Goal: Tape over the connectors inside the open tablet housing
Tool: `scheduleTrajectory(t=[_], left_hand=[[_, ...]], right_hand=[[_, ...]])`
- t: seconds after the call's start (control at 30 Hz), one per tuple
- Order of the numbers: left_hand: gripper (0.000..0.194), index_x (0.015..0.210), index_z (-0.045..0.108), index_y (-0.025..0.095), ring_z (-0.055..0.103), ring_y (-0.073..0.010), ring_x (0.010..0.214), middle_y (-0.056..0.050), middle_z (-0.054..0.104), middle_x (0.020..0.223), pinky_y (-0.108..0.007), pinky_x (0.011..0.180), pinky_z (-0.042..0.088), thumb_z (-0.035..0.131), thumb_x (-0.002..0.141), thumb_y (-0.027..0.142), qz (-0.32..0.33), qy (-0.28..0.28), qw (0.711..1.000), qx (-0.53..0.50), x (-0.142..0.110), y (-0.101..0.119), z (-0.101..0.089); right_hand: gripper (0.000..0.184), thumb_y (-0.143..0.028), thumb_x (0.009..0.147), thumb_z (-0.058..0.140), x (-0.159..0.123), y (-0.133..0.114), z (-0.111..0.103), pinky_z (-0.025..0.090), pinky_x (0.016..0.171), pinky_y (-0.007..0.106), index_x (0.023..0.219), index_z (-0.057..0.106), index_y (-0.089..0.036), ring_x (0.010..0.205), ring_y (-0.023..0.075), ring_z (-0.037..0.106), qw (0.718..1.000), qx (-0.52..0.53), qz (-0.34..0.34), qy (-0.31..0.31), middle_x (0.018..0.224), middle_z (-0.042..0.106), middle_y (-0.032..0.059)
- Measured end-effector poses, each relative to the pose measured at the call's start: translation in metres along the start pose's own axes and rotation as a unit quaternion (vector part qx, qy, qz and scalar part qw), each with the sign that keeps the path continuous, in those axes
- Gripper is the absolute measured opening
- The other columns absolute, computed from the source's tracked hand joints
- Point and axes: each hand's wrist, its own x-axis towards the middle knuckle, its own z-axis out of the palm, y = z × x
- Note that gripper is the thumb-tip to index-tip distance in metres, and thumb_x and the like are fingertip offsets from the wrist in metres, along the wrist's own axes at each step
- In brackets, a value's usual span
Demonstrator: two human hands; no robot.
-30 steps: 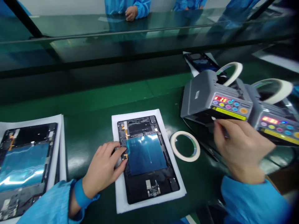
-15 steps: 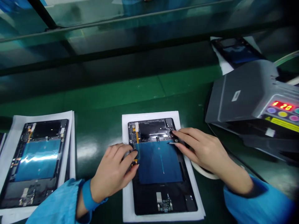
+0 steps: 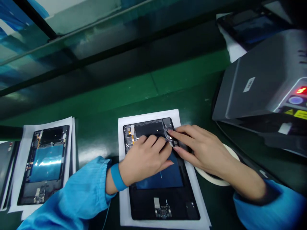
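A tablet with its back off [image 3: 165, 199] lies on white sheets in front of me, its circuit boards and blue-filmed battery exposed. My left hand [image 3: 147, 158] reaches across its upper half with curled fingers, hiding part of the battery and boards. A small pale bit shows by those fingertips; what they hold cannot be made out. My right hand [image 3: 203, 148] comes in over the tablet's right edge, fingers stretched, index and thumb apart. The index tip touches the small parts near the upper right corner, where a thin dark wire [image 3: 161, 130] shows. Its thumb rests close to my left fingertips.
Another opened tablet [image 3: 46, 159] lies on white sheets [image 3: 18, 179] at the left. A grey machine [image 3: 259, 80] with a red display stands at the right. Under my right forearm is a pale ring [image 3: 233, 151], like a tape roll. A further tablet [image 3: 254, 27] lies behind the machine.
My left hand has moved right, from the tablet's left edge across its upper half to beside my right fingertips. My right hand stays at the upper right edge. The view has tilted.
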Motion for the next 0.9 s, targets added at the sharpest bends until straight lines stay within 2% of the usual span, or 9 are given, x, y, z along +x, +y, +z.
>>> scheduleTrajectory(t=[0.13,0.53,0.77,0.9], left_hand=[[0.054,0.125,0.060,0.015,0.057,-0.0243,0.090,-0.007,0.066,0.106,-0.037,0.069,0.041,0.064,0.095,0.060,-0.012,-0.006,1.000,0.019,0.0013,-0.0016,0.0018],[0.059,0.131,0.059,0.015,0.057,-0.0252,0.093,-0.009,0.064,0.113,-0.038,0.071,0.041,0.060,0.096,0.062,-0.059,-0.011,0.998,0.034,-0.0014,0.0002,0.0031],[0.053,0.135,0.058,0.018,0.057,-0.0253,0.100,-0.008,0.064,0.115,-0.038,0.076,0.041,0.062,0.097,0.055,-0.021,-0.011,0.999,0.034,-0.0005,-0.0015,0.0037],[0.054,0.134,0.061,0.018,0.058,-0.0274,0.100,-0.009,0.066,0.116,-0.040,0.080,0.042,0.061,0.097,0.057,-0.037,0.002,0.998,0.042,0.0007,-0.0033,0.0025]], right_hand=[[0.033,-0.032,0.101,0.052,0.0026,0.0019,-0.0018,0.056,0.076,0.038,0.123,0.067,-0.014,0.092,0.0215,0.066,1.000,0.012,-0.017,0.013,0.112,0.070,0.0107],[0.031,-0.031,0.101,0.054,0.0013,0.0011,0.0032,0.055,0.074,0.036,0.121,0.065,-0.010,0.092,0.0214,0.065,0.998,0.004,-0.042,0.035,0.109,0.069,0.0112],[0.034,-0.031,0.100,0.054,0.0013,0.0010,0.0016,0.055,0.074,0.037,0.124,0.064,-0.008,0.090,0.0226,0.064,0.999,0.000,-0.042,0.024,0.109,0.069,0.0122],[0.035,-0.033,0.101,0.052,0.0020,0.0015,-0.0007,0.056,0.075,0.038,0.124,0.065,-0.010,0.093,0.0238,0.065,0.999,-0.004,-0.034,0.014,0.111,0.069,0.0131]])
